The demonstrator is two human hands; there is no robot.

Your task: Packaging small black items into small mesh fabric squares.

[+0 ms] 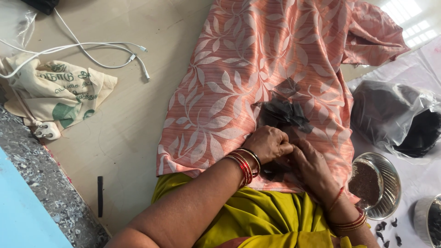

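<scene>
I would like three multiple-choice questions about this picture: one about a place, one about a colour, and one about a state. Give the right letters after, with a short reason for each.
1. Where is the steel bowl of brown powder?
A. on the person's right, on the white sheet
B. on the printed cloth bag
C. on top of the dark leaves

2. What colour is the leaf-patterned cloth spread under the hands?
A. blue
B. salmon pink
C. black

3. How do the two hands stand?
A. held apart in the air
B. one hidden behind the back
C. close together, fingers bent down on the cloth

Answers:
1. A: the bowl sits by the right hand, beside the plastic bag.
2. B: pink with pale leaves.
3. C: the left hand meets the right one just below the dark leaves.
</scene>
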